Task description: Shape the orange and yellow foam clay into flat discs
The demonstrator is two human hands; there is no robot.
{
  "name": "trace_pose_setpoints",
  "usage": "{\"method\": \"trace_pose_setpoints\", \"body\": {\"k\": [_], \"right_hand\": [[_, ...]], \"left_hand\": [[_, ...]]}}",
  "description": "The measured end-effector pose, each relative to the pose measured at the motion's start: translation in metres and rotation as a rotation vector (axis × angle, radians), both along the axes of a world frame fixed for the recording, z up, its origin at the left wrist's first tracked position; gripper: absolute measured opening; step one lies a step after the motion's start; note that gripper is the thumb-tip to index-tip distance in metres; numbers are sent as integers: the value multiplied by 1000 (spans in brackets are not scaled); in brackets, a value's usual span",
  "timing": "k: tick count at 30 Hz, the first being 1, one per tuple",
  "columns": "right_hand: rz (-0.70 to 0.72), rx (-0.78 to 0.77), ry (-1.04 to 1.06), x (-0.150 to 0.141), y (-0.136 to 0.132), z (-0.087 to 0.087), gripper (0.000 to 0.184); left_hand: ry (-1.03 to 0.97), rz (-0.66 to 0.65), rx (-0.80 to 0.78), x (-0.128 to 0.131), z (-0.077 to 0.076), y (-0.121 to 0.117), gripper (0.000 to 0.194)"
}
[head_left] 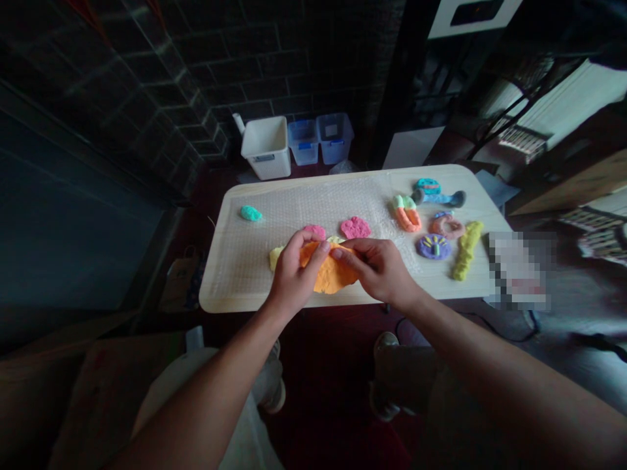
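Observation:
A flattened piece of orange modelling clay [333, 274] is held up over the near side of the table. My left hand [296, 271] pinches its left upper edge between thumb and fingers. On the other side my right hand [379, 264] grips the upper right edge, its thumb close to the left thumb. Behind the hands lie a pink clay lump [355, 228] and a second pink piece [315, 232], partly hidden by my left hand. Pale yellow clay [275, 258] shows beside the left hand, mostly covered. Farther left sits a turquoise clay lump [251, 213].
Bubble wrap [294, 202] covers much of the table [448, 175]. Several shaped clay pieces stand on the right, among them a purple disc [434, 247], an orange-and-green loop [407, 214] and a yellow-green strip [467, 251]. Beyond the table are a white basket [267, 147] and blue-clear bins [336, 140].

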State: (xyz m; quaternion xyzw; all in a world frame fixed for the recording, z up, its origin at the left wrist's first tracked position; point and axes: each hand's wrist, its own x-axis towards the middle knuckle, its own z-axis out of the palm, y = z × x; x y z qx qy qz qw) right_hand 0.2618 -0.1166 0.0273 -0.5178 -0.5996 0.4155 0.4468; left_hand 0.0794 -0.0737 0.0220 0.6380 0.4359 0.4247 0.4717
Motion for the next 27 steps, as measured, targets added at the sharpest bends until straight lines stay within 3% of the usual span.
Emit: {"method": "trace_pose_setpoints", "body": {"k": [6, 12, 17, 21, 27], "right_hand": [[15, -91, 163, -10, 1, 0, 45], [29, -126, 306, -14, 4, -1, 47], [41, -199, 330, -16, 4, 0, 47], [36, -173, 339, -18, 3, 0, 48], [-65, -65, 278, -14, 5, -4, 51]], "left_hand": [[67, -38, 52, -1, 6, -4, 24], [-11, -30, -31, -4, 2, -6, 27], [-9, -14, -26, -6, -1, -5, 26], [4, -39, -26, -8, 0, -4, 23], [-278, -69, -304, 1, 4, -6, 28]]}}
